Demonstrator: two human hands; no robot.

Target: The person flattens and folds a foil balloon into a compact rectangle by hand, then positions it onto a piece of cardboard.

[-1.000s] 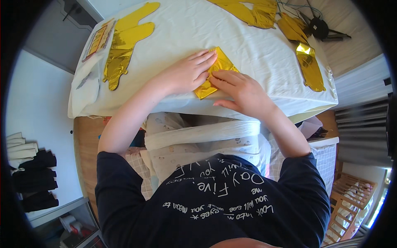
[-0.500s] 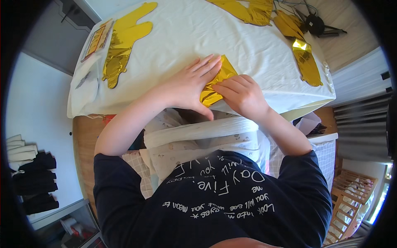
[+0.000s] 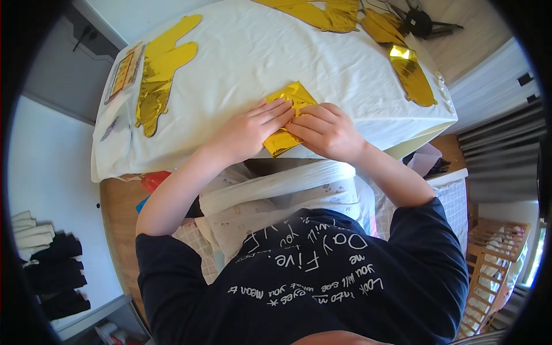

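A gold foil balloon, folded into a flat, creased packet, lies at the near edge of the white-covered table. My left hand rests on its left side, fingers stretched out together and pressed flat on the foil; the left thumb is hidden. From the right, my right hand has its fingers bent and closed on the packet's right edge. The fingertips of both hands almost meet over the middle of the foil. Part of the packet is covered by the fingers.
Flat gold foil balloons lie at the table's left, far side and right. A printed sheet and clear plastic sit at the left edge. A black device with cables stands far right.
My left hand has shifted from a spread pose to fingers together, lower on the foil. The packet now shows more of its surface beyond the hands. The whole view has tilted slightly.
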